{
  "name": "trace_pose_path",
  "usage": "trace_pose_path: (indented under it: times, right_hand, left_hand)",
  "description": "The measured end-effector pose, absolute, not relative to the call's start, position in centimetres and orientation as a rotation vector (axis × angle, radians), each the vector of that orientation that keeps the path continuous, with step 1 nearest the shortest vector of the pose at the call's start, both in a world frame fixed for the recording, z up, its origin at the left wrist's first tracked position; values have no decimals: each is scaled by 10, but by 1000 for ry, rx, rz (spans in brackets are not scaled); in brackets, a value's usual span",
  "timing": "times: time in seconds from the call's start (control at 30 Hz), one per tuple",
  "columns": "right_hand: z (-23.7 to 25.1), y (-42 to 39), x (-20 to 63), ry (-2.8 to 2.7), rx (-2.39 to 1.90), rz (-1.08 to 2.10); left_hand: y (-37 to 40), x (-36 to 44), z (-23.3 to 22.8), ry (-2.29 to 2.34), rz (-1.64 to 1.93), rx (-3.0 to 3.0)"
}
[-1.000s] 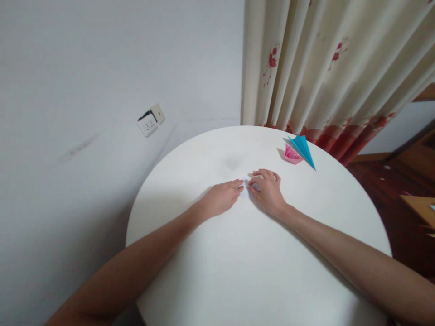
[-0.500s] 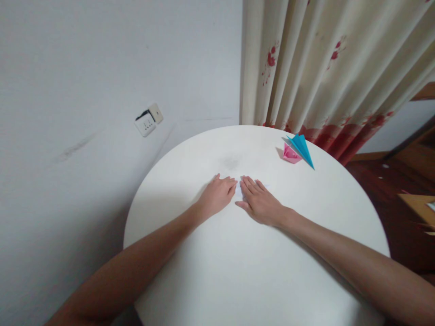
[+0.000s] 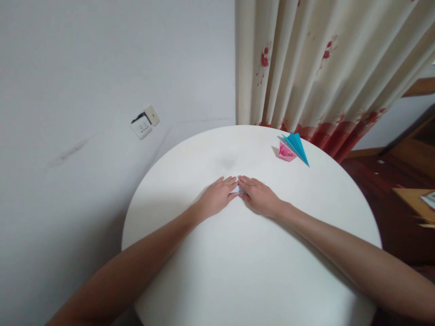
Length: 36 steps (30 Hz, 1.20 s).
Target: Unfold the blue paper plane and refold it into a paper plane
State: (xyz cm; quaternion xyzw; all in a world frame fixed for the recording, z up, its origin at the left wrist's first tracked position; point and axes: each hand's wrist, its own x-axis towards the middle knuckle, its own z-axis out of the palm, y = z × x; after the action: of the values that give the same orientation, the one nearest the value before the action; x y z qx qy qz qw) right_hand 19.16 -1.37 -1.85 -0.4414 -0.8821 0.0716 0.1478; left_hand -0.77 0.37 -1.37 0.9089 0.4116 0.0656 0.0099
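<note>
Both my hands lie flat, palm down, side by side on a round white table [image 3: 244,271]. My left hand [image 3: 217,197] and my right hand [image 3: 260,197] press on a small piece of pale white paper [image 3: 238,190], of which only a sliver shows between the fingertips. Most of the paper is hidden under the hands. At the table's far right lie a folded pink paper shape [image 3: 285,152] and a folded blue paper shape [image 3: 297,146], which overlaps it.
A white wall with a loose socket [image 3: 144,122] stands behind the table on the left. A cream curtain [image 3: 322,68] with red flowers hangs at the back right. Dark wood floor and a wooden piece [image 3: 413,201] lie to the right.
My right hand went from curled over the paper to flat, then both hands closed together over it. The view shifted slightly.
</note>
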Motion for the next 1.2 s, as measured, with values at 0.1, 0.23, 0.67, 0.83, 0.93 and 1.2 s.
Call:
trace_pose_path:
  times: [0.1,0.23,0.67,0.83,0.93,1.2]
  right_hand:
    - [-16,-13,192,-2523,-1252,187]
    - [-11,-13,193,-2521,-1214,189]
    - [-1,-18,195,-2483,-1222,212]
    - [1,-19,197,-2412,-1250,275]
    - [6,-17,202,-2267,-1249,395]
    - [14,-12,207,-1293,-1158,1199]
  left_hand:
    - [4,-9,-11,1246,145,2890]
    - [2,-9,-10,1206,139,2952]
    - [-3,-8,-2,1251,322,2802]
    - [2,-15,3,1231,428,2717]
    - [4,-21,17,1211,711,2724]
    - [-6,-5,21,1185,1447,1954]
